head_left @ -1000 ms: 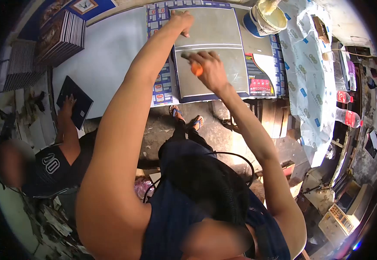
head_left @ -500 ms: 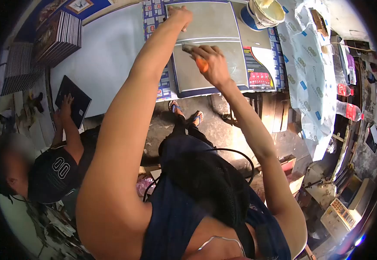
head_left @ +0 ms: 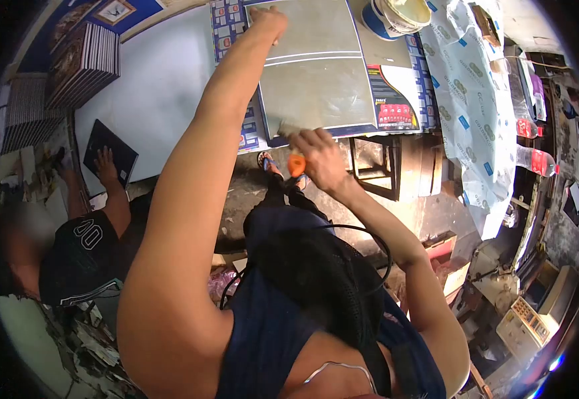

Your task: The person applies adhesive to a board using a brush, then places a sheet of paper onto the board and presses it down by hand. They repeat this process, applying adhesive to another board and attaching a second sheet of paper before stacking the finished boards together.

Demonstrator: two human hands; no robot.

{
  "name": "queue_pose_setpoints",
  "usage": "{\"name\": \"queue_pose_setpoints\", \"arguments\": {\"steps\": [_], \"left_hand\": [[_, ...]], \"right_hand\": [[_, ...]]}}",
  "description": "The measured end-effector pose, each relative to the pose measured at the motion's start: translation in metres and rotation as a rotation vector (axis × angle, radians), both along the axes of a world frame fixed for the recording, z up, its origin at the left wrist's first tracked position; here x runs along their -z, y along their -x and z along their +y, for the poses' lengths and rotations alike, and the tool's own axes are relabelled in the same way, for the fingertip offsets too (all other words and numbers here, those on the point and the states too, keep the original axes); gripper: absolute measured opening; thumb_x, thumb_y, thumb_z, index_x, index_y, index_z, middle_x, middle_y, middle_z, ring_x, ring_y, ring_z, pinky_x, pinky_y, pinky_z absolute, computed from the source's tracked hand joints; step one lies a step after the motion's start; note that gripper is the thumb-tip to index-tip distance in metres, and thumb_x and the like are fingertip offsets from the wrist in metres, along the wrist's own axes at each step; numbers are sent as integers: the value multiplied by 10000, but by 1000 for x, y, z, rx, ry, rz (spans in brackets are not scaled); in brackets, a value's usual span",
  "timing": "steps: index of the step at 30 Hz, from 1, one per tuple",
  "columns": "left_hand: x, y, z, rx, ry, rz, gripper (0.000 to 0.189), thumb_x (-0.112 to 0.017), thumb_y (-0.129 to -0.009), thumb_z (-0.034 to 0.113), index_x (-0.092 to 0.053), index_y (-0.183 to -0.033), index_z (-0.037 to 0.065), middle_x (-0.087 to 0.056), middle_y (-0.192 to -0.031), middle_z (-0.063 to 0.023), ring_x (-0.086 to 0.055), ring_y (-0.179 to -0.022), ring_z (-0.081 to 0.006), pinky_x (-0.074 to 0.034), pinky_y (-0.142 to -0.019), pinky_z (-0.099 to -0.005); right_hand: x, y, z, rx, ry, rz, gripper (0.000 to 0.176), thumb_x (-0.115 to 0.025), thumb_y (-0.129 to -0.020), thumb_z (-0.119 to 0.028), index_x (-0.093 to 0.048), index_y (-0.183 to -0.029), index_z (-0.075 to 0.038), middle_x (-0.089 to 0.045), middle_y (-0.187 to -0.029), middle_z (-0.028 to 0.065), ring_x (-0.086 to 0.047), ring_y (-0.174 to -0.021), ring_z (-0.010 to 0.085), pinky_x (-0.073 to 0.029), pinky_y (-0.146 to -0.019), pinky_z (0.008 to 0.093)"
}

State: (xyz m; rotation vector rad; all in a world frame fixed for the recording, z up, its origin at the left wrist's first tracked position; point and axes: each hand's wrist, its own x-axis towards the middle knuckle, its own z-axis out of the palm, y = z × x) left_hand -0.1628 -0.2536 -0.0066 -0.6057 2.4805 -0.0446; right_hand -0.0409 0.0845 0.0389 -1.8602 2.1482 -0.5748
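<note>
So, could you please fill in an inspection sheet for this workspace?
Surface: white tabletop, with a blue-patterned sheet under the work.
Job's things: two grey panels with pale lines between them; an orange-handled tool, its head too blurred to identify.
Clutter: bucket beyond the panels on the right; stacked books at the far left.
Hands: left hand at the far panel's left edge, fingers partly hidden; right hand grips the tool by the near edge.
Cables: black cable looping at the wearer's waist.
Surroundings: co-worker's hand on a dark book at left; red-labelled bottles at right.
</note>
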Motion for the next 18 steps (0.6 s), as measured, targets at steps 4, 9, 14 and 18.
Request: {"name": "queue_pose_setpoints", "arguments": {"steps": [4, 9, 14, 18], "left_hand": [[1, 2, -1, 7, 33, -16, 694, -865, -687, 313, -591, -1284, 88, -374, -1517, -75, -513, -1278, -314, -402, -998, -556], [13, -6, -1, 32, 16, -13, 751, -856, -693, 349, -547, -1325, 86, -346, -1536, -70, -491, -1298, -318, -382, -1032, -574], [16, -2, -17, 27, 4, 3, 871, -847, -687, 391, -447, -1400, 90, -349, -1519, -57, -461, -1316, -321, -361, -1049, -616], [48, -9, -39, 68, -74, 137, 974, -847, -671, 415, -350, -1447, 100, -281, -1525, -41, -386, -1362, -315, -336, -1027, -697]], "right_hand": [[19, -31, 7, -149, -15, -7, 433, -623, -720, -98, -611, -1150, -51, -617, -1070, 129, -587, -999, 308, -486, -905, 386], [1, 7, -31, 37, 62, 11, 424, -604, -740, -97, -615, -1163, -72, -629, -1017, 108, -586, -930, 277, -481, -848, 355], [19, -30, -3, -195, -43, -121, 384, -612, -738, -94, -622, -1122, -76, -638, -1032, 102, -605, -959, 295, -512, -873, 387], [9, 16, -43, -85, -35, -23, 371, -614, -755, -98, -630, -1126, -117, -653, -1015, 93, -613, -954, 307, -506, -870, 379]]}}
